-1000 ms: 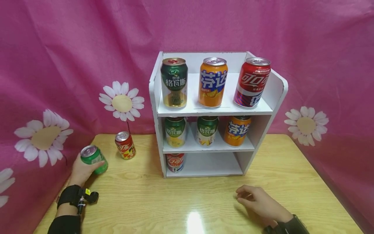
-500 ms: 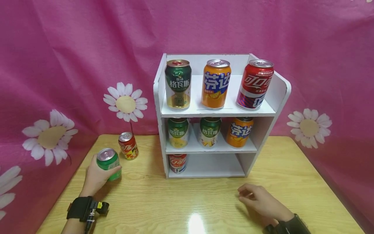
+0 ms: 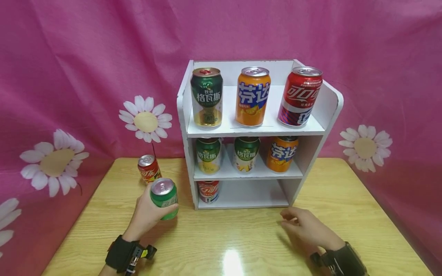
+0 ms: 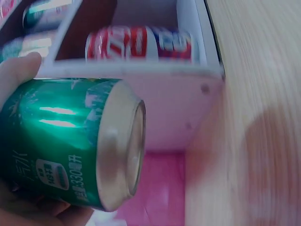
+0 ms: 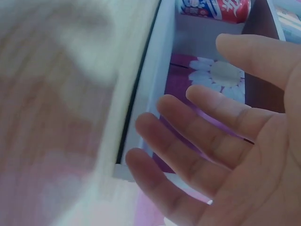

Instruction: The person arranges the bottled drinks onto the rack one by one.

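My left hand (image 3: 145, 213) grips a green soda can (image 3: 165, 199) round its side, left of the white shelf unit (image 3: 248, 207). In the left wrist view the green can (image 4: 61, 141) fills the near left, thumb on one side and fingers on the other. My right hand (image 3: 308, 229) holds nothing. It hovers near the shelf's front right corner, and its fingers are spread and relaxed in the right wrist view. On the bottom shelf a red cola can (image 3: 208, 191) stands at the left end.
Behind my left hand a red cola can (image 3: 148, 168) stands on the wooden table (image 3: 214, 237). The middle shelf bears two green kvass cans (image 3: 208, 155) and an orange soda can (image 3: 282, 154). Up top stand kvass (image 3: 207, 97), orange soda (image 3: 253, 97) and red cola (image 3: 300, 96) cans. A pink curtain (image 3: 155, 38) hangs behind.
My left hand has carried the green can rightward from the table's left edge, past the front of the standing cola can. My right hand has shifted slightly toward the shelf.
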Available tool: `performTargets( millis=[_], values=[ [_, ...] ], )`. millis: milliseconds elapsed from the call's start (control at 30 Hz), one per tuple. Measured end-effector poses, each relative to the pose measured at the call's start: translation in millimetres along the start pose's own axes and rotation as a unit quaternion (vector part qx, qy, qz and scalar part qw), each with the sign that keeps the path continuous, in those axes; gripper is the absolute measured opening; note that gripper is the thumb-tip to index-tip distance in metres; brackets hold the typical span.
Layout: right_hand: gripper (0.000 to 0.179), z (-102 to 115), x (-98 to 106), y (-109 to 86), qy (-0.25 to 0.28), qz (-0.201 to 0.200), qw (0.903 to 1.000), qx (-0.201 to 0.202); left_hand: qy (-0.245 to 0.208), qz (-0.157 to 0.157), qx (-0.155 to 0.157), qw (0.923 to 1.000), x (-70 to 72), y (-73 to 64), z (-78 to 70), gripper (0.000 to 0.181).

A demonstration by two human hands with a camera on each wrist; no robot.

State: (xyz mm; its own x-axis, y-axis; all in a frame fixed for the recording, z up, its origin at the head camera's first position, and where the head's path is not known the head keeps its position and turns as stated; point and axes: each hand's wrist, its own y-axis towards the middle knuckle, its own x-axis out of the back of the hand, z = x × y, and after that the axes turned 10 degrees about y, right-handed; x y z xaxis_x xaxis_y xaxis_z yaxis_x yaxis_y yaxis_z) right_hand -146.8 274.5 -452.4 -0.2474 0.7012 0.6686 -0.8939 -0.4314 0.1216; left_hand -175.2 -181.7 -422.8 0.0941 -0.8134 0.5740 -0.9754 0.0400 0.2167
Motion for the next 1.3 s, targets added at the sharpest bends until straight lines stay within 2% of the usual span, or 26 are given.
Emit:
performTargets(
  millis=[300, 467, 733, 933, 1000, 1167, 1300],
  values=[
    [0.026, 11, 6, 21.0, -0.011, 0.005, 0.9997, -0.022, -0.029, 0.009, -0.026, 0.9992, -29.1, -9.5, -32.7, 0.079],
    [0.029, 14, 7, 31.5, -0.015, 0.011, 0.9998, -0.01, -0.054, 0.025, -0.032, 0.9977, -48.2, -15.0, -51.3, 0.079],
    [0.026, 16, 8, 42.4, -0.027, 0.017, 0.9995, 0.009, -0.074, 0.066, -0.072, 0.9925, -89.2, -22.8, -70.1, 0.076],
    [0.034, 19, 11, 52.0, -0.032, 0.025, 0.9992, 0.001, -0.09, 0.094, -0.078, 0.9885, -119.6, -15.8, -79.9, 0.075],
    [0.036, 20, 12, 53.8, -0.033, 0.025, 0.9991, -0.002, -0.093, 0.093, -0.077, 0.9883, -130.3, -12.5, -81.8, 0.075],
    [0.035, 22, 13, 54.8, -0.034, 0.032, 0.9988, -0.012, -0.077, 0.059, -0.073, 0.9926, -154.8, -8.5, -81.9, 0.072],
    [0.034, 23, 13, 55.1, -0.031, 0.032, 0.9984, -0.033, -0.067, 0.046, -0.062, 0.9947, -168.5, -4.2, -83.2, 0.071]
  ],
)
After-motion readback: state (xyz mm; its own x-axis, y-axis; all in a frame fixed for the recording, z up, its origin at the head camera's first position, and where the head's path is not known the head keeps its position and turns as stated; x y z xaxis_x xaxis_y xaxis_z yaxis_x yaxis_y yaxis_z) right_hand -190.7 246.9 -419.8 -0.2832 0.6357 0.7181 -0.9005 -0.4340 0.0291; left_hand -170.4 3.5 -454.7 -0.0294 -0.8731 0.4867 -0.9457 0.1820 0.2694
